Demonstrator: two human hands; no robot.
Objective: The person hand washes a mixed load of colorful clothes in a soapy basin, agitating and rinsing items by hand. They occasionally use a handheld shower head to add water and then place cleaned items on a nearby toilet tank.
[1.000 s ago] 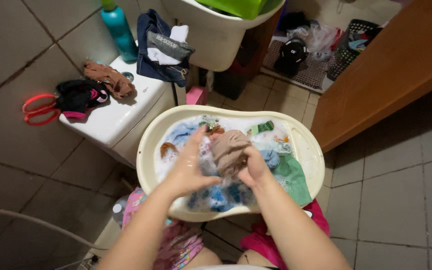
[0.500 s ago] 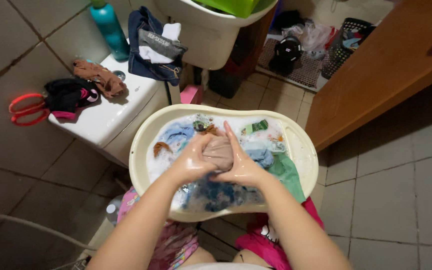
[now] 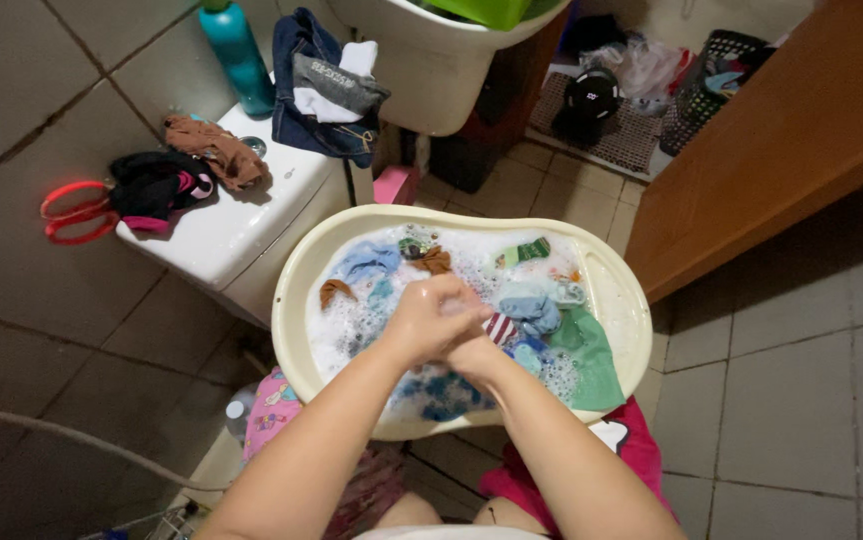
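Note:
A cream oval basin sits in front of me, full of suds and several small wet garments. My left hand and my right hand are pressed together over its middle, fingers closed around a small wet garment that is almost wholly hidden. A red-and-white striped scrap shows just beside my knuckles. A blue cloth and a green cloth lie to the right of my hands, the green one draped over the rim.
To the left is a white toilet tank with black and brown garments, folded jeans and a teal bottle. A red-handled thing hangs on the wall. A white tub stands behind, a wooden door right.
The tan garment I was rubbing between spread hands is now bunched inside them. My hands have closed together and drawn a little toward me.

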